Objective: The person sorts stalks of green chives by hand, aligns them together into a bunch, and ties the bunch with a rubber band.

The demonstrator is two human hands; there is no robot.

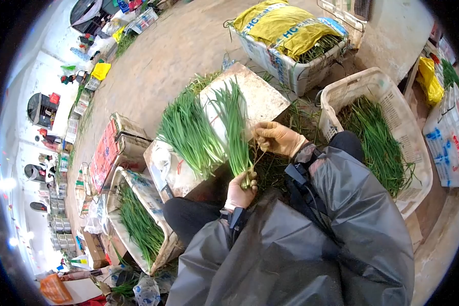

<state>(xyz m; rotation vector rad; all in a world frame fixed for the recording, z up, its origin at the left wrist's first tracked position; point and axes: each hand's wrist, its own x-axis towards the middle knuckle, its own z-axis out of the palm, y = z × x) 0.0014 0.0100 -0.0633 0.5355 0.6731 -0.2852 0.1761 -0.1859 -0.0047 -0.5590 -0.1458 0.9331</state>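
My left hand, in a pale glove, is closed around the root end of a bunch of green stalks, whose leaves point away from me. To the right of that bunch, my right hand, in a tan glove, is pinched on thin strands that run toward the bunch's base. A larger pile of green stalks lies to the left, white ends toward me, on a low board. A knife rests at the board's near left edge.
On the right is a white basket of greens. Beyond the board stands another basket under a yellow sack. At the left are a basket of greens and a crate with a red cover. Trimmings litter the floor.
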